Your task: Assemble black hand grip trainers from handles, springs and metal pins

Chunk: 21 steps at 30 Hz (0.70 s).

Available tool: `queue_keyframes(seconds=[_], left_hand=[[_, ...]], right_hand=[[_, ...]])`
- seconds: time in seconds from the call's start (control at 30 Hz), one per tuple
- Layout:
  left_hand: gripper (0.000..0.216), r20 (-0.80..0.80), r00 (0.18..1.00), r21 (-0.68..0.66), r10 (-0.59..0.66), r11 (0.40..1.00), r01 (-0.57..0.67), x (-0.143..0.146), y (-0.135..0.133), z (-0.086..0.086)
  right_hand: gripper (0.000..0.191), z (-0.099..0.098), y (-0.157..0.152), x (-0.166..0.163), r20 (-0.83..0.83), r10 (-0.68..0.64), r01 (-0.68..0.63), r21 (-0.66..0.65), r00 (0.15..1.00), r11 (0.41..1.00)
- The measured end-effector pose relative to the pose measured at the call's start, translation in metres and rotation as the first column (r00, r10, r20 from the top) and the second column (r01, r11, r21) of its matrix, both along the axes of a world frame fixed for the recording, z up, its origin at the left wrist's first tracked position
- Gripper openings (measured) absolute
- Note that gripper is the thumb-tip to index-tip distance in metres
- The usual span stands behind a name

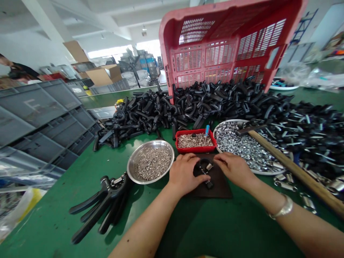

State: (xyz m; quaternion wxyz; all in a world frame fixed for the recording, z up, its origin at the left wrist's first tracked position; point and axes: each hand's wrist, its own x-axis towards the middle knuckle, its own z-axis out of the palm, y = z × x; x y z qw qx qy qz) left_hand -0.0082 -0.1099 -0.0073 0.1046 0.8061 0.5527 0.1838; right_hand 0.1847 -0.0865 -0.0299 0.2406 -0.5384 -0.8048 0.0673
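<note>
My left hand is closed around a black hand grip part above a dark mat, thumb pressed along its near side. A silver coil spring sits in the part. Just right of the spring, my right hand has thumb and forefinger pinched together; whatever is between them is too small to make out. Behind my hands stands a red tray of small metal pins. To the left is a steel bowl of small metal rings or collars. Assembled black hand grips with springs lie further left.
A white dish of shiny metal pieces is at right, with a wooden-handled hammer across it. Loose springs lie nearby. Piled black handles spill from a tipped red crate. Grey crates stand left; a person is behind.
</note>
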Motion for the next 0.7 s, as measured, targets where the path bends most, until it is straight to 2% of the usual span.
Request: queue_keyframes(seconds=[0.07,0.2,0.37,0.43,0.5,0.6,0.7], left_hand=[[0.065,-0.028,0.999,-0.006,-0.023,1.0,0.023,0.0,-0.003,0.0],[0.063,-0.062,0.998,0.013,-0.024,1.0,0.025,0.006,-0.012,-0.003],[0.067,-0.099,0.995,0.048,0.015,0.999,-0.01,0.012,-0.021,-0.005],[0.067,-0.102,0.994,0.049,0.044,0.998,-0.039,0.012,-0.023,-0.006],[0.067,-0.102,0.994,0.046,0.049,0.998,-0.045,0.012,-0.024,-0.007],[0.066,-0.099,0.995,0.04,0.028,0.999,-0.024,0.01,-0.023,-0.008],[0.064,-0.096,0.995,0.033,0.025,0.999,-0.022,0.009,-0.023,-0.007]], right_hand=[[0.021,-0.001,0.002,0.001,0.086,-0.002,-0.001,0.028,0.996,1.0],[0.022,0.004,0.002,-0.003,0.229,0.029,-0.033,0.015,0.973,0.999],[0.02,0.018,0.003,-0.016,0.51,0.055,-0.084,0.034,0.858,0.996],[0.021,0.014,0.001,-0.017,0.547,0.075,-0.118,0.043,0.834,0.992],[0.024,0.005,-0.005,-0.013,0.529,0.069,-0.13,0.079,0.846,0.988],[0.037,-0.01,-0.017,-0.007,0.51,0.042,-0.138,0.152,0.859,0.979],[0.044,-0.011,-0.026,-0.005,0.571,0.027,-0.151,0.172,0.821,0.974]])
